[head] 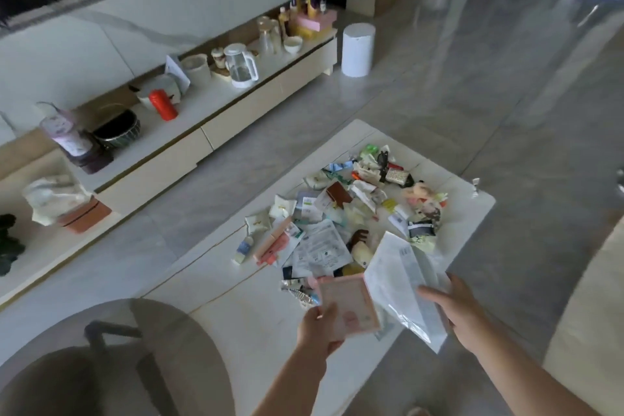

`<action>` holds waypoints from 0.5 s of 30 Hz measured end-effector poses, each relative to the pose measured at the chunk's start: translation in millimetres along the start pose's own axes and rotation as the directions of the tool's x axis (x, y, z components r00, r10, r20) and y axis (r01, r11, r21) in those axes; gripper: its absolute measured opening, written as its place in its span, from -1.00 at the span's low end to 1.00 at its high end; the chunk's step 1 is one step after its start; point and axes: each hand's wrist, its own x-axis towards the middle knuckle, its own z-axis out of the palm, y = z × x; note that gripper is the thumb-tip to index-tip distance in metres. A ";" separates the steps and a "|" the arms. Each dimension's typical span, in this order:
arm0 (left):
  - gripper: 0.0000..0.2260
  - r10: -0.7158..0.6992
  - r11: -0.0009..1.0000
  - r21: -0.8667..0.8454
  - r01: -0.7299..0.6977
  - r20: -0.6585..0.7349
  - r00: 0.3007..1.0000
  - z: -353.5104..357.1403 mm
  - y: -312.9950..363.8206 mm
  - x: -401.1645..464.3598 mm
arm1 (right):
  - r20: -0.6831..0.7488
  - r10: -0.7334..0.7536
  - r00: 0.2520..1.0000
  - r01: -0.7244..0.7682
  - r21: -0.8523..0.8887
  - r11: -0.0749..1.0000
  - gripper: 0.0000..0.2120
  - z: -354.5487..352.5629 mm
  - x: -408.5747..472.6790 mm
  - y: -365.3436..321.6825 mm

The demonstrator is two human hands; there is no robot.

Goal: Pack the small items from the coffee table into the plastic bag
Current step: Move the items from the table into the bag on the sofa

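Observation:
A heap of small items point(341, 213) covers the white coffee table point(256, 324): sachets, tubes, wrappers, little toys. My left hand point(319, 324) grips a flat pink packet point(347, 304) above the table's near side. My right hand point(456, 307) holds a clear plastic bag point(401, 277) by its edge, just right of the pink packet. The bag's mouth points toward the packet. A pink tube point(271, 241) and a small white bottle point(243, 248) lie at the left edge of the heap.
A low TV cabinet point(209, 125) runs along the wall at the left with a kettle point(240, 66), a red cylinder point(163, 104), bottles and bowls. A white bin point(358, 49) stands on the floor beyond. A round grey stool point(111, 361) sits at the near left.

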 end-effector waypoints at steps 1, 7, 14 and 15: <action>-0.85 -0.001 1.000 0.008 0.001 0.019 1.000 14.1 3.5 -8.1 | -0.020 0.002 1.000 -0.002 0.033 0.999 -0.81 -15.5 -4.8 -2.3; -0.85 0.014 0.999 0.043 -0.020 0.128 0.992 108.6 23.4 -53.5 | -0.067 -0.017 0.998 0.032 0.239 0.971 -0.70 -105.2 -22.9 -24.6; -0.82 0.109 0.979 0.144 -0.146 0.236 0.966 214.1 32.6 -82.1 | -0.171 -0.024 0.985 0.094 0.414 0.906 -0.73 -208.0 -30.9 -30.2; -0.82 0.108 0.978 0.147 -0.148 0.251 0.962 228.8 33.7 -85.6 | -0.194 -0.004 0.981 0.091 0.442 0.892 -0.76 -221.6 -30.8 -28.9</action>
